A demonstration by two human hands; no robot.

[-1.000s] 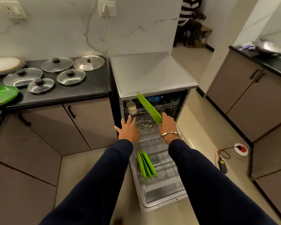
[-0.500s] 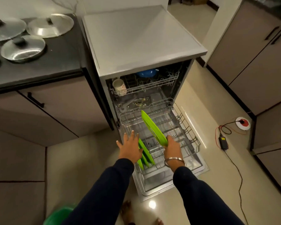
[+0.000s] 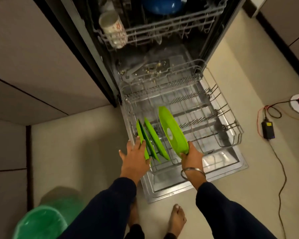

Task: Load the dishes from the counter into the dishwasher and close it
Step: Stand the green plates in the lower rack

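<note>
Head view, held plate: a green plate is being pinched at its near rim by the right hand, kept on edge and tilted so it can be slid between the tines.
Head view, racked plates: two green plates are being kept upright at the near left of the lower rack, just left of the held one.
Head view, left hand: its fingers are being spread against the leftmost racked plate, likely to steady it.
Head view, upper rack: a patterned mug and a blue bowl are being kept at the far end.
Head view, door: it is being left open flat under the pulled-out rack.
Head view, progress: loading is judged unfinished.
</note>
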